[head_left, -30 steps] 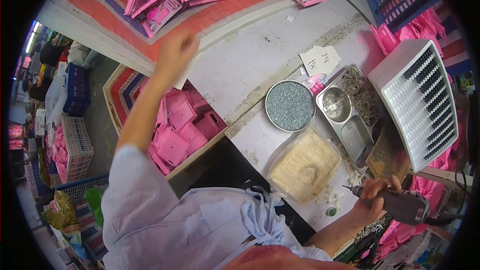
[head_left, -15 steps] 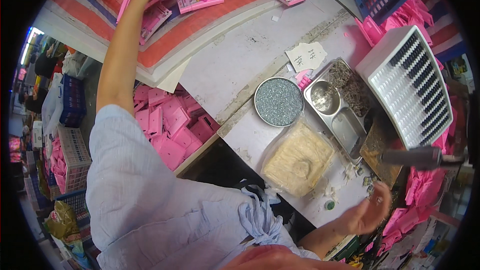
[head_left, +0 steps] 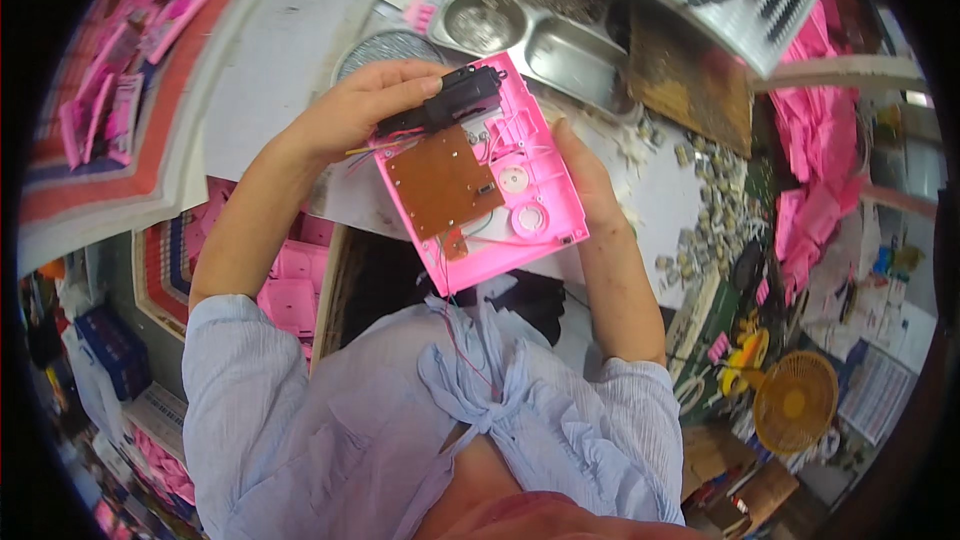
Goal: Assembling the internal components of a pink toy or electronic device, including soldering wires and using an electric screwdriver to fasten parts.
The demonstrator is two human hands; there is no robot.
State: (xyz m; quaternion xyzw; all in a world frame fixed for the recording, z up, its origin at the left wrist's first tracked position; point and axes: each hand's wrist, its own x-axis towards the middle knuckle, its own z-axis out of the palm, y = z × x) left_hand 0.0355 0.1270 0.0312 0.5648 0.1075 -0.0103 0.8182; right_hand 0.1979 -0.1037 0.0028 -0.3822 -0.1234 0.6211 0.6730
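Above my lap, between both hands, is an open pink plastic toy housing [head_left: 548,165], tilted, with its inner side facing up. A brown circuit board [head_left: 445,180], white round parts and thin coloured wires lie inside it. My left hand [head_left: 365,105] is closed on a long black plastic box [head_left: 465,98] at the housing's upper left, thumb on top. My right hand [head_left: 590,175] grips the housing's right edge; its fingers are mostly hidden beneath. One thin dark wire hangs from the housing toward my shirt.
Behind the housing are a round dish [head_left: 390,48] of grey bits and a steel divided tray [head_left: 585,65]. Several small metal parts [head_left: 715,230] lie scattered at right, below a brown board [head_left: 695,95]. Pink cases [head_left: 290,290] fill a bin at left. An orange fan [head_left: 797,402] stands lower right.
My left hand has come back from the pink pieces at the far left and now holds the opened toy assembly. My right hand has moved left onto its edge. The view has shifted.
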